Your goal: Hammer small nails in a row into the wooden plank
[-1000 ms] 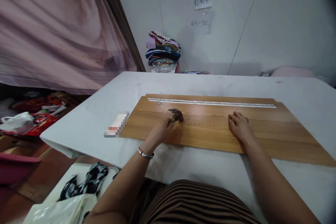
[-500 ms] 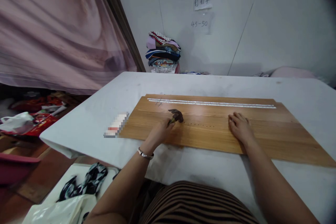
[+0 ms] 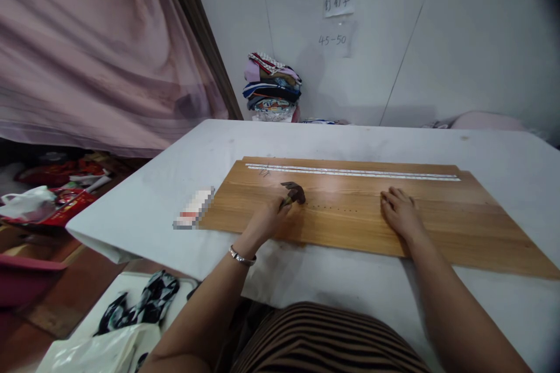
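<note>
My left hand (image 3: 268,217) is wrapped round the handle of a claw hammer (image 3: 296,192). The hammer's dark head is down at the board, by the left end of a row of small dark dots (image 3: 331,208), too small to tell as nails or holes. A wide brown wooden board (image 3: 350,233) lies under both hands. On its right half rests my right hand (image 3: 400,213), fingers slightly bent and apart, with nothing visible in it. Two white printed strips (image 3: 350,172) run along the far part of the board.
A white-covered table (image 3: 166,186) bears the board. Left of the board lies a blurred-out flat object (image 3: 194,208). Folded clothes (image 3: 272,87) are stacked behind the table, against the wall. At lower left stands a white surface with a patterned cloth (image 3: 142,303) and a bag (image 3: 100,352).
</note>
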### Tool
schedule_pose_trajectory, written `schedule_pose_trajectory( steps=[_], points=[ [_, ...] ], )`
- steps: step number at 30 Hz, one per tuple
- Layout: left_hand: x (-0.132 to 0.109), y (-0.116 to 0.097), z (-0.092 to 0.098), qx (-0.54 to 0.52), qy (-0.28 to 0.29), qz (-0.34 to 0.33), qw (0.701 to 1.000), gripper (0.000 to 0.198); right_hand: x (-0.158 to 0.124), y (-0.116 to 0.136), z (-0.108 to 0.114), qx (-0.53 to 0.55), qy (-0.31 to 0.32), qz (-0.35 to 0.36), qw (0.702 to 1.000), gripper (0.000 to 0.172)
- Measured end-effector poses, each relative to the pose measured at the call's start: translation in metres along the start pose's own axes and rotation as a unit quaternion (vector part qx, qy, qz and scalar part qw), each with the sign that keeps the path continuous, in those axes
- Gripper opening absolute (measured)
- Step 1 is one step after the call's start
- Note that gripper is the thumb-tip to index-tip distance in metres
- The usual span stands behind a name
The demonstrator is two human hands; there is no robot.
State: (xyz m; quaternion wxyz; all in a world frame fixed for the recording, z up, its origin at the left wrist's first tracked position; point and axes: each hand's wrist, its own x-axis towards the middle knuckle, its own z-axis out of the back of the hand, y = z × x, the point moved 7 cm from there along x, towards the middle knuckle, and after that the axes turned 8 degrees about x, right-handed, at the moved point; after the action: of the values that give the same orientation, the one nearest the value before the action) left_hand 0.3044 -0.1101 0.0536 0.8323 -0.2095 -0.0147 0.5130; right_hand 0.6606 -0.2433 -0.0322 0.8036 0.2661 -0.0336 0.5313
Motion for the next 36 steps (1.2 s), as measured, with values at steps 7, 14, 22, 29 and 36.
schedule_pose_trajectory(
  steps=[7, 14, 22, 29, 36],
  points=[
    [0.0001, 0.0020, 0.0013, -0.014, -0.009, -0.005, 1.000, 0.028, 0.0004, -0.0008, -0.0015, -0.009, 0.002, 0.002, 1.000, 0.042],
    [0.0019, 0.0041, 0.0005, -0.022, -0.012, -0.005, 1.000, 0.027, 0.0004, 0.0001, -0.0005, -0.014, 0.000, 0.005, 1.000, 0.042],
    [-0.0010, 0.0019, 0.0003, -0.006, -0.001, 0.003, 1.000, 0.027, 0.0005, 0.0026, 0.0015, -0.012, 0.002, 0.007, 1.000, 0.040],
    [0.0013, 0.0035, 0.0021, -0.015, -0.006, 0.000, 1.000, 0.029, 0.0009, -0.0004, -0.0014, -0.008, 0.001, 0.004, 1.000, 0.042],
    [0.0007, 0.0007, -0.0015, 0.007, 0.002, -0.006, 1.000, 0.028, 0.0010, 0.0012, -0.0003, -0.011, 0.009, 0.006, 1.000, 0.041]
  ],
)
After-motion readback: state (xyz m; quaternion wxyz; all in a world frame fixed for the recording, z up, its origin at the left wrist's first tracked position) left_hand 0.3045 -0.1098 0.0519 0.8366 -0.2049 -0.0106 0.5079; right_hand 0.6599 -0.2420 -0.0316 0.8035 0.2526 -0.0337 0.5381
